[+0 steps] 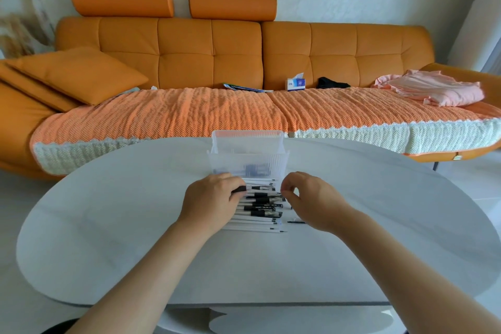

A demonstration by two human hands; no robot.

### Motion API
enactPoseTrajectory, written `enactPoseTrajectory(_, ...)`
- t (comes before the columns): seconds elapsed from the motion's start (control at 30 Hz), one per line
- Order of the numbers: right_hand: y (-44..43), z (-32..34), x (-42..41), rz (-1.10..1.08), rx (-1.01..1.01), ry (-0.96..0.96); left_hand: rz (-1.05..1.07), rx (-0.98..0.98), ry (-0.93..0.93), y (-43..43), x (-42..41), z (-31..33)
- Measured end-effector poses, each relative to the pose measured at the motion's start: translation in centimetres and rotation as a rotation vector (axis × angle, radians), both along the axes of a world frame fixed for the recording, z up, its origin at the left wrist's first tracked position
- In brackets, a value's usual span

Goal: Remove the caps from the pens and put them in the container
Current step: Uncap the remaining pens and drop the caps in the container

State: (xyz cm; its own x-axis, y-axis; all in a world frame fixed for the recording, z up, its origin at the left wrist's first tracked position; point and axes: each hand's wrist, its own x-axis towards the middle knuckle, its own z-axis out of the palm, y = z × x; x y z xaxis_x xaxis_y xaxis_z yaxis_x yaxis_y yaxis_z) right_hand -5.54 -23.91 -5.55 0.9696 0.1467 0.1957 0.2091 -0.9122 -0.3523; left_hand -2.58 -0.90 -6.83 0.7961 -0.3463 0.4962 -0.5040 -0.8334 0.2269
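Observation:
A pile of white pens [257, 209] with black grips and caps lies on the white table [108, 225], just in front of a clear plastic container [248, 154] that holds some dark pieces. My left hand [210, 198] rests on the pile's left side and grips one pen by its black end. My right hand [309, 198] hovers at the pile's right side, fingers curled toward the pen tips; whether it pinches anything I cannot tell. A loose black piece [296, 222] lies on the table by my right hand.
Behind the table stands an orange sofa [238, 51] with a knitted throw, a tissue box [296, 83], a pink garment [433, 88], a black item [332, 83] and cushions [76, 76]. Bare tabletop stretches left and right of the pile.

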Motion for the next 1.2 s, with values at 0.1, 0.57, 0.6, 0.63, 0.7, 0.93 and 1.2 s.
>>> enactPoseTrajectory(0.1,0.5,0.0,-0.7,0.057,0.009,0.002,-0.022,0.001,0.072,-0.1,-0.4,-0.1)
enactPoseTrajectory(0.57,-0.9,1.1,-0.9,-0.037,0.059,0.075,0.024,-0.081,0.106,0.5,-0.2,0.5)
enactPoseTrajectory(0.6,-1.0,1.1,-1.0,-0.045,0.060,0.075,0.030,-0.078,0.113,0.6,-0.1,0.5)
enactPoseTrajectory(0.63,-1.0,1.1,-1.0,-0.050,0.058,0.071,0.035,-0.068,0.122,0.7,-0.1,0.5)
enactPoseTrajectory(0.7,-0.8,1.2,-1.0,-0.055,0.059,0.062,0.034,-0.057,0.137,0.7,-0.1,0.5)
enactPoseTrajectory(0.93,-0.6,1.1,-0.9,-0.055,0.053,0.058,-0.006,-0.096,0.183,0.7,-0.2,0.5)
enactPoseTrajectory(1.2,-0.8,0.7,-0.7,-0.045,0.034,0.035,-0.041,-0.096,0.262,0.8,-0.2,0.3)
